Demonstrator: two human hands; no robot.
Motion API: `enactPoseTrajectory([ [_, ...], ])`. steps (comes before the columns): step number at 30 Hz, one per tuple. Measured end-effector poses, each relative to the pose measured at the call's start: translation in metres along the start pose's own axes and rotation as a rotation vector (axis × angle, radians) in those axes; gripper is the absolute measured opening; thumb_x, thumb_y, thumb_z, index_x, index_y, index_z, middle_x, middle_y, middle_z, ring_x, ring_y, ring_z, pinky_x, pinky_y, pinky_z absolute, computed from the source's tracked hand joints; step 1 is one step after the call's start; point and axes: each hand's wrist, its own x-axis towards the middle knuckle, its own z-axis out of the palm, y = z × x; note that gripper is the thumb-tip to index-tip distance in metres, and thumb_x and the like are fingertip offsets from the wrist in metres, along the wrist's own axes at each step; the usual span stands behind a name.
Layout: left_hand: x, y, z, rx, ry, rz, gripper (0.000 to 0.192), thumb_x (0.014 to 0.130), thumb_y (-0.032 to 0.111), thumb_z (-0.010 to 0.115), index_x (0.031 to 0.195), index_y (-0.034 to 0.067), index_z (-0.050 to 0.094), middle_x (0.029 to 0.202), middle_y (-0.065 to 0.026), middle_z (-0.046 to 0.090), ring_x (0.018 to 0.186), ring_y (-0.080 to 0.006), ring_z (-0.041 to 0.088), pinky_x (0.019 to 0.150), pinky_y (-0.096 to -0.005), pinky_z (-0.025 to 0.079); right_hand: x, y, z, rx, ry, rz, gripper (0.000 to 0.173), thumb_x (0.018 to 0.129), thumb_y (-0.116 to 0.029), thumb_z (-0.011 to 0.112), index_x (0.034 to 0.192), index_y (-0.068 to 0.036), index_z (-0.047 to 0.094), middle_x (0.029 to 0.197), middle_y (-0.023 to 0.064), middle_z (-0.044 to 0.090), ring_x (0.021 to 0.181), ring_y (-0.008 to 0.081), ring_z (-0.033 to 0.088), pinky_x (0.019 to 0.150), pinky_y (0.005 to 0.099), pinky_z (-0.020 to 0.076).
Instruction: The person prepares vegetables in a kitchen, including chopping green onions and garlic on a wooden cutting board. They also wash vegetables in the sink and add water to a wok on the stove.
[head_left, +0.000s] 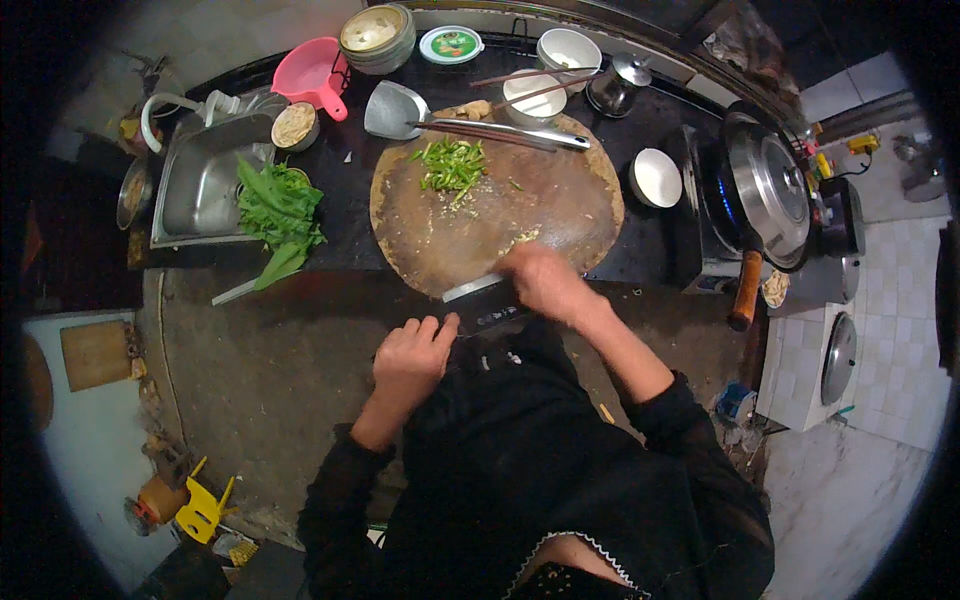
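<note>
A dark-faced cleaver (499, 315) with a bright edge lies flat at the front rim of a round wooden chopping board (555, 195); its face bears writing. My left hand (415, 352) has its fingers curled at the cleaver's left end, where the handle is hidden. Blurred by motion, my right hand (544, 281) is over the board's front edge beside the blade, its fingertips hidden. Just beyond it is some minced garlic (523, 237). Chopped green peppers (452, 165) form a pile at the board's back left.
A wok spatula (517, 132) and chopsticks lie across the board's back. Leafy greens (281, 217) overhang the sink (202, 187). To the right are a white bowl (655, 178) and a lidded pan (772, 180) on a lit gas stove. A pink dipper (311, 71) stands behind.
</note>
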Motion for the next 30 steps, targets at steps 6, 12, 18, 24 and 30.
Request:
enactPoseTrajectory([
  [6, -0.012, -0.002, -0.003, -0.426, -0.134, -0.255, 0.034, 0.078, 0.027, 0.071, 0.11, 0.017, 0.066, 0.088, -0.0057, 0.063, 0.087, -0.0266, 0.065, 0.068, -0.0376, 0.051, -0.003, 0.021, -0.05, 0.274, 0.468, 0.262, 0.019, 0.089, -0.011, 0.059, 0.104, -0.001, 0.065, 0.082, 0.0182, 0.065, 0.075, 0.0294, 0.065, 0.071, 0.0379, 0.0511],
  [12, 0.027, -0.033, -0.001, -0.658, -0.335, -0.333, 0.027, 0.081, 0.028, 0.069, 0.104, 0.014, 0.068, 0.098, -0.0097, 0.069, 0.093, -0.0354, 0.065, 0.078, -0.0451, 0.051, -0.03, 0.041, -0.032, 0.299, 0.574, 0.472, 0.021, 0.093, -0.02, 0.059, 0.09, 0.001, 0.058, 0.071, 0.0224, 0.058, 0.063, 0.0376, 0.058, 0.061, 0.0422, 0.0457],
  [18, 0.042, -0.04, -0.008, -0.724, -0.368, -0.527, 0.034, 0.08, 0.026, 0.071, 0.111, 0.012, 0.068, 0.107, -0.0131, 0.069, 0.098, -0.0361, 0.065, 0.084, -0.0425, 0.052, -0.048, 0.053, 0.013, 0.508, 0.583, 0.464, 0.012, 0.091, -0.008, 0.06, 0.1, -0.002, 0.06, 0.084, 0.0128, 0.062, 0.074, 0.023, 0.06, 0.069, 0.0332, 0.049],
  [24, 0.035, -0.023, 0.012, -0.57, -0.108, -0.574, 0.034, 0.083, 0.026, 0.069, 0.114, 0.011, 0.066, 0.108, -0.014, 0.068, 0.099, -0.0372, 0.064, 0.084, -0.0446, 0.051, -0.044, 0.024, 0.033, 0.439, 0.459, 0.348, 0.024, 0.087, -0.002, 0.057, 0.111, -0.001, 0.062, 0.103, 0.0172, 0.063, 0.094, 0.0315, 0.064, 0.085, 0.0363, 0.0507],
  [30, 0.029, -0.001, 0.014, -0.554, -0.182, -0.508, 0.032, 0.085, 0.024, 0.068, 0.114, 0.011, 0.063, 0.106, -0.0136, 0.067, 0.097, -0.0382, 0.064, 0.081, -0.0444, 0.051, -0.042, 0.045, 0.025, 0.395, 0.563, 0.409, 0.019, 0.088, -0.003, 0.057, 0.106, -0.002, 0.065, 0.101, 0.0155, 0.065, 0.09, 0.0301, 0.064, 0.081, 0.037, 0.0506],
])
